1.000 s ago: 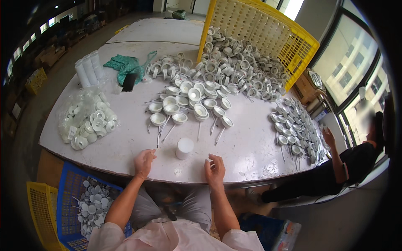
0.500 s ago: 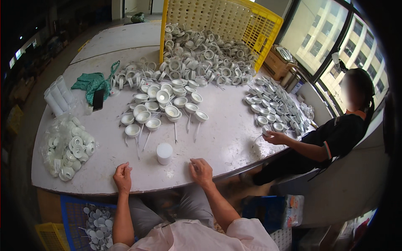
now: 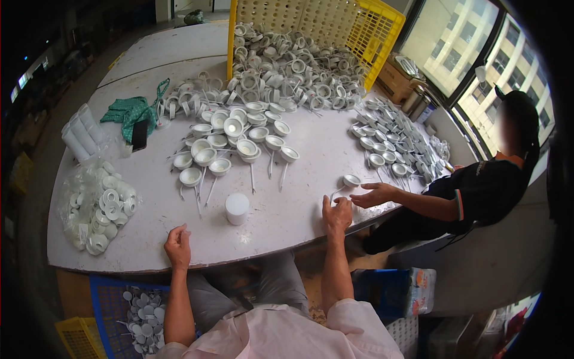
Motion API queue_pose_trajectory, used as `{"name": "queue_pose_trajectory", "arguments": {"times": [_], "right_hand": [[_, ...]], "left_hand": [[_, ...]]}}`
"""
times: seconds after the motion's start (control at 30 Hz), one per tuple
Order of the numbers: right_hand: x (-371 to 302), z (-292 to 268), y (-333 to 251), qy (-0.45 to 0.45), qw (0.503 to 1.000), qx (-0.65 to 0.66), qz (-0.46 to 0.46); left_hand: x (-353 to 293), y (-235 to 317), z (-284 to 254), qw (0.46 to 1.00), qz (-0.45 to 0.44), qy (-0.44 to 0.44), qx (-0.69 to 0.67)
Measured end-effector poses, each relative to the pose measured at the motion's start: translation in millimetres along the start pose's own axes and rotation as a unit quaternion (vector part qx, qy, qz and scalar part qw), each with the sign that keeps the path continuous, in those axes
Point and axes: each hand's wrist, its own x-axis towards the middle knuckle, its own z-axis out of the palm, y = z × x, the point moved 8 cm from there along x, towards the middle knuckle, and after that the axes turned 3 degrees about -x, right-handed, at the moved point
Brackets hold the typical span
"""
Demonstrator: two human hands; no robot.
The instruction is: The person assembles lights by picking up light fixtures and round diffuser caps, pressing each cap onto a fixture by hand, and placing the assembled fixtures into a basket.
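Note:
My right hand (image 3: 338,215) reaches over the table's right front, fingers apart. Just beyond its fingertips lies a small white lamp-like cup (image 3: 351,180) with a thin wire tail; whether the fingers touch the wire cannot be made out. Beside it, a co-worker's open hand (image 3: 373,195) hovers palm up. My left hand (image 3: 177,246) rests near the front edge, fingers loosely curled, with nothing visible in them. Between my hands stands a white cylinder (image 3: 237,209). Past it is a cluster of white round cups (image 3: 233,127) with wire tails.
A tipped yellow crate (image 3: 382,45) spills similar parts at the back. Another pile (image 3: 397,140) lies before the co-worker. At left are a plastic bag of white rings (image 3: 98,209), white tubes (image 3: 75,140), a green cloth (image 3: 128,113) and a phone (image 3: 139,135). A blue crate (image 3: 101,305) stands below.
My right hand has moved right and away from me, toward the co-worker's hand. The co-worker has let go of a white cup, which now lies on the table. My left hand has barely moved.

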Motion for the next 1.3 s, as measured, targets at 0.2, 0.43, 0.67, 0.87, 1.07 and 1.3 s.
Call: {"name": "queue_pose_trajectory", "arguments": {"times": [0.2, 0.43, 0.67, 0.87, 1.07, 1.3], "right_hand": [[18.4, 27.9, 8.7, -0.119, 0.991, -0.059, 0.031], [-41.5, 4.0, 1.9, -0.175, 0.984, 0.004, -0.046], [-168.8, 0.1, 2.2, -0.372, 0.833, 0.405, 0.068], [-231.5, -0.5, -9.5, -0.528, 0.646, 0.517, 0.193], [-270.1, -8.7, -11.5, -0.617, 0.582, 0.473, 0.239], [-288.2, -15.6, -12.6, -0.684, 0.589, 0.404, 0.147]], "left_hand": [[0.6, -11.1, 1.2, 1.000, -0.002, -0.001, -0.020], [-18.8, 1.8, -8.8, 0.997, 0.023, 0.036, -0.059], [-116.6, 68.0, 106.3, 0.934, -0.129, -0.259, -0.210], [-144.4, 56.5, 147.6, 0.917, -0.181, -0.332, -0.128], [-143.6, 74.1, 149.2, 0.921, -0.217, -0.314, -0.084], [-141.2, 66.2, 139.6, 0.947, -0.164, -0.275, -0.007]]}}
